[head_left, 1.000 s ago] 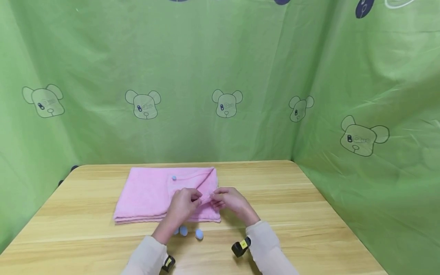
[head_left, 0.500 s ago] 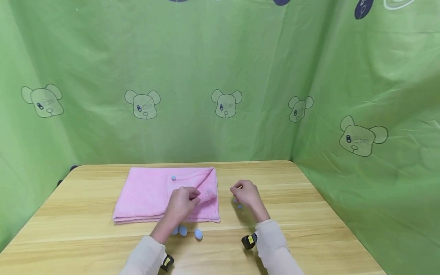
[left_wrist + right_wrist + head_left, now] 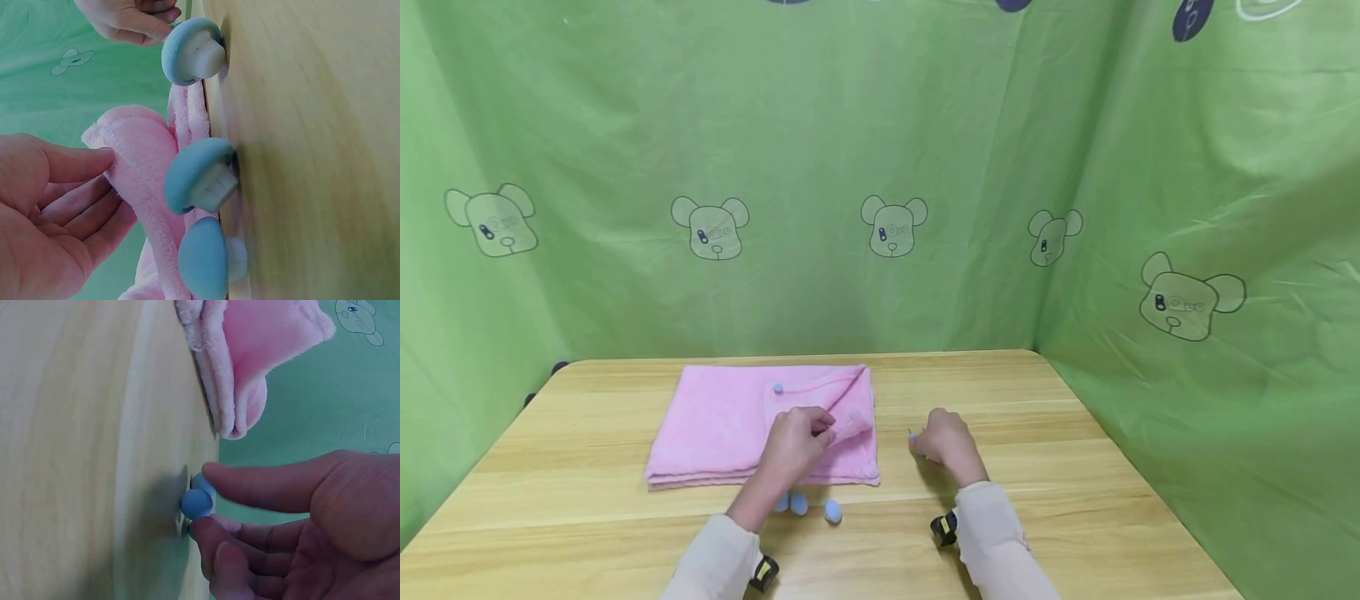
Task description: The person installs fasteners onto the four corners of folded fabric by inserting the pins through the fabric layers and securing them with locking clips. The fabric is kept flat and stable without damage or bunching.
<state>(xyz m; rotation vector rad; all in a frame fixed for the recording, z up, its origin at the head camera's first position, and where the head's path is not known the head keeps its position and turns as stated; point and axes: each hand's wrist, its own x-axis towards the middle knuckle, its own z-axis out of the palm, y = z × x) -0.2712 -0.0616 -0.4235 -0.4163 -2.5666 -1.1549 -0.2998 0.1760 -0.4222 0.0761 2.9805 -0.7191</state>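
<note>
A folded pink towel [image 3: 722,425] lies on the table, its near right corner lifted. My left hand [image 3: 796,442] pinches that corner between thumb and fingers, clearly seen in the left wrist view. To the right of the towel, my right hand [image 3: 947,442] is down at small blue ball-headed pins [image 3: 196,504]. In the right wrist view its thumb and forefinger stand on either side of one ball; a firm grip does not show. Several blue mushroom-shaped clips [image 3: 201,175] with white stems lie in front of the towel. One blue ball [image 3: 778,388] sits on the towel.
The wooden table [image 3: 1075,517] ends at a green curtain [image 3: 805,292] with bear-head prints, which stands behind and at both sides. A small black camera [image 3: 943,528] is worn at the right wrist, and another black camera [image 3: 764,573] at the left.
My right hand has let go of the towel corner, moved right and come down at the ball-headed pins. My left hand has kept its hold on the towel.
</note>
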